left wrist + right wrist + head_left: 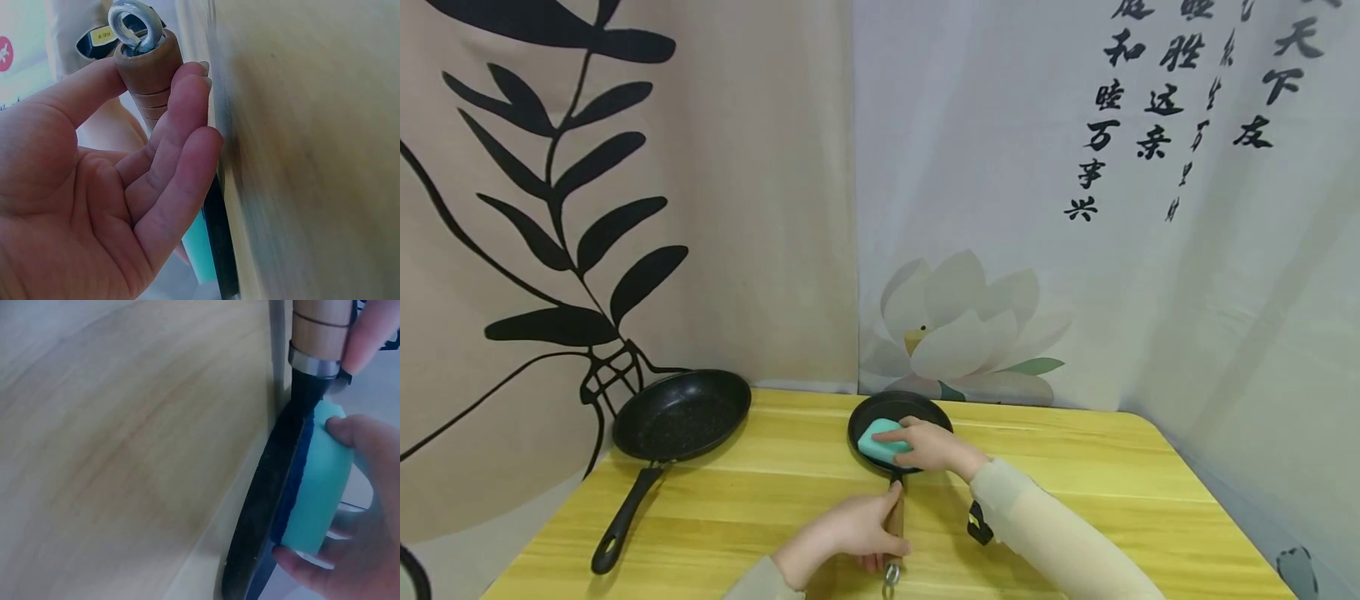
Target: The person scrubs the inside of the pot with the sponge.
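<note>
My left hand holds the wooden handle of a small black frying pan. In the left wrist view, thumb and fingertips close around the handle's end, which carries a metal ring. My right hand grips a teal sponge inside the pan, thumb on one side and fingers on the other. Seen from the right wrist, the sponge's dark blue scouring side lies against the pan's inside, beside the metal collar of the handle.
A larger black frying pan stands at the table's left, its black handle pointing toward me. The yellow wood-grain table meets a printed curtain at its back edge. A black strap piece shows by my right sleeve.
</note>
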Demonstrator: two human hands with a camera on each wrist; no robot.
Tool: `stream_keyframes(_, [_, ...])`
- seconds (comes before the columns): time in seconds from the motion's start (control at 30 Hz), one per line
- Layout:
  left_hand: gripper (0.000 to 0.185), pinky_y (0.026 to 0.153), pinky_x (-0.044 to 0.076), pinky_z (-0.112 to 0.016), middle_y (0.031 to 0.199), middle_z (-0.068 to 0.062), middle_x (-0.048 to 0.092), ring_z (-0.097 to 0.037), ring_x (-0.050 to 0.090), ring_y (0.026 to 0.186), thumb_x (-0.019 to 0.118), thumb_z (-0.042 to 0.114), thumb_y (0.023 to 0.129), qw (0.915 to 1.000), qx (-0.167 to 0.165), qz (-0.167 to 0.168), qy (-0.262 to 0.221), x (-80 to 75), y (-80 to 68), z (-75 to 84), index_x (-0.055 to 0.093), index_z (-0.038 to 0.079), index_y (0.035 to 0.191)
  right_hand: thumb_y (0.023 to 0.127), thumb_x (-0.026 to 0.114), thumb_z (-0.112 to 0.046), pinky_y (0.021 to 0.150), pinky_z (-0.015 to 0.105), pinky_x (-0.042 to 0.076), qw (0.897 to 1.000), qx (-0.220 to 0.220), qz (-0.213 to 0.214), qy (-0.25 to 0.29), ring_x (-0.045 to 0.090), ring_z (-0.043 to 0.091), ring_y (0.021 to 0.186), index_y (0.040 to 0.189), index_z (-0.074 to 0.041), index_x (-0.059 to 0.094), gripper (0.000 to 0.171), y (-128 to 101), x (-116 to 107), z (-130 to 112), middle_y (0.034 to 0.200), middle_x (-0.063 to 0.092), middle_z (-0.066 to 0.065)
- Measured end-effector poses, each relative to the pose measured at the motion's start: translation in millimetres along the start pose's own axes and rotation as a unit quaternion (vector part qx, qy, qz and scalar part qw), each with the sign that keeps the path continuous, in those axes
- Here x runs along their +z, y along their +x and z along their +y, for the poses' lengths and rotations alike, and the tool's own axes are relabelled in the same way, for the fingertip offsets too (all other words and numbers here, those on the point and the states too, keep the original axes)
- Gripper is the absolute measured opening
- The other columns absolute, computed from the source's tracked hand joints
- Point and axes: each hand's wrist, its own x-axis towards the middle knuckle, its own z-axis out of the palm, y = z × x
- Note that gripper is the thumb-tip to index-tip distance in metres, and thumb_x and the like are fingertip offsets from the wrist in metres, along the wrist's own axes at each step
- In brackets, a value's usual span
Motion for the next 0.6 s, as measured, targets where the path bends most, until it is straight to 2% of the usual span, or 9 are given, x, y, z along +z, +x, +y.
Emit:
stream_keyframes(0.17, [0.086,0.043,0.052,-0.034,0.055,-0.005,0.064,-0.021,0.063,0.046,0.073,0.025,0.088,1.0,0.002,0.002,0.003,-0.4,0.0,0.1,0.022,-0.008,0.15,0.098,0.057,-0.026,0.095,0.048,0.047,1.0,0.001,-0.005,-0.011,0.047,0.035,0.127,0.143,-0.03,0.05,0.046,4.2,-0.7,-2.5,0.143,0.042,0.022])
stream_keyframes(0.33, [0.087,0.042,0.052,-0.033,0.054,-0.004,0.063,-0.02,0.062,0.045,0.073,0.026,0.088,0.9999,-0.003,0.006,0.008,0.4,1.0,0.3,0.023,-0.007,0.15,0.099,0.057,-0.03,0.088,0.044,0.051,0.999,0.006,-0.006,-0.032,0.054,0.033,0.119,0.144,-0.031,0.049,0.047,10.7,1.3,-2.7,0.143,0.043,0.02])
stream_keyframes(0.47, [0.088,0.042,0.052,-0.033,0.053,-0.004,0.063,-0.019,0.062,0.044,0.074,0.026,0.087,0.9998,-0.007,0.014,0.015,1.7,1.0,1.5,0.024,-0.007,0.15,0.098,0.058,-0.031,0.077,0.036,0.052,0.999,0.013,0.001,-0.045,0.062,0.025,0.1,0.144,-0.032,0.049,0.047,15.4,3.1,-2.6,0.143,0.043,0.02])
stream_keyframes(0.6, [0.089,0.041,0.052,-0.033,0.052,-0.003,0.062,-0.019,0.062,0.044,0.075,0.025,0.086,0.9995,-0.006,0.02,0.025,3.0,0.7,2.5,0.024,-0.008,0.15,0.098,0.058,-0.03,0.062,0.031,0.048,0.999,0.024,0.004,-0.046,0.059,0.017,0.077,0.144,-0.033,0.049,0.047,18.1,4.8,-3.3,0.143,0.042,0.022])
